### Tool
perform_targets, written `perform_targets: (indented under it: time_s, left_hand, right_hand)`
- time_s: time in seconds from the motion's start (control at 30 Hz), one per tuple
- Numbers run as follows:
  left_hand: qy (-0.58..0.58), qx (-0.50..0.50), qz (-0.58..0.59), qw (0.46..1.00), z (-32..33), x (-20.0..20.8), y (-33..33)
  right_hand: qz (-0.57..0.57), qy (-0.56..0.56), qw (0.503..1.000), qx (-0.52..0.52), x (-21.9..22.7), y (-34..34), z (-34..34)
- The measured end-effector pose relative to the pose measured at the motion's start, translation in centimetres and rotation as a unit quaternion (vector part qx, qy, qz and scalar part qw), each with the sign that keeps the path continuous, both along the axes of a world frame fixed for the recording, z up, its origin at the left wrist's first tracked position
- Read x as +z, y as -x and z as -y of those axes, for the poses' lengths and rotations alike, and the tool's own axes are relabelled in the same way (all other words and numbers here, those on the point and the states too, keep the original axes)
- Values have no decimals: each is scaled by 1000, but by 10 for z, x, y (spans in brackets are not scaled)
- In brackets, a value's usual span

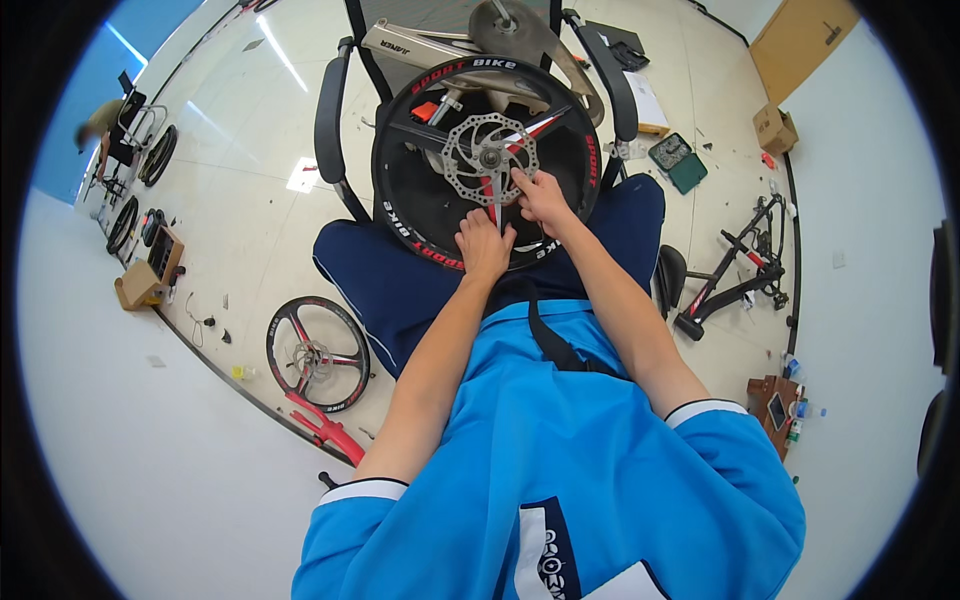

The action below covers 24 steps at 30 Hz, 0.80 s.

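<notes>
A black bicycle wheel (388, 165) with red and white lettering on its rim lies across my lap and the chair seat. Bolted-looking at its hub is a silver disc brake rotor (462, 183) with a wavy, perforated edge. Around the lower red and silver spoke, just below the rotor, my left hand (482, 245) has its fingers on one side and thumb on the other. At the rotor's lower right, the thumb and forefinger of my right hand (545, 203) are pinched together; anything small between them is hidden.
A black office chair (331, 122) ahead holds a pale frame part (410, 48). Another wheel (358, 350) and a red frame part (325, 428) lie at left. To the right are an open green tool case (686, 172) and a dark bike frame (730, 290). A person (100, 125) is far left.
</notes>
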<state>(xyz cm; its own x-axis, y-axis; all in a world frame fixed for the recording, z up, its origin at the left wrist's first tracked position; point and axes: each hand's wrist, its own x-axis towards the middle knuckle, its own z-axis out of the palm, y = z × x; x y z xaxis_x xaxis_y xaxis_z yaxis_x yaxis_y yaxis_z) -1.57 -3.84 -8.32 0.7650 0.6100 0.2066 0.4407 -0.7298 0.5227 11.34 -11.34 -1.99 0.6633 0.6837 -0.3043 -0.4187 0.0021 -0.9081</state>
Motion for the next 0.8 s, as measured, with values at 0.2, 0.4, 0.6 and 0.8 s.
perform_targets:
  time_s: [0.2,0.4,0.6,0.8]
  left_hand:
    - [87,-8,82,993,-11,5,0]
    - [76,87,252,961,-58,20,4]
    - [36,-2,102,994,-94,13,12]
    - [108,-3,169,980,-81,29,17]
  right_hand:
    - [-23,24,999,3,5,1,6]
    - [-88,46,995,2,-1,10,42]
    - [-132,52,989,37,-22,7,63]
    - [-115,55,991,46,-24,9,64]
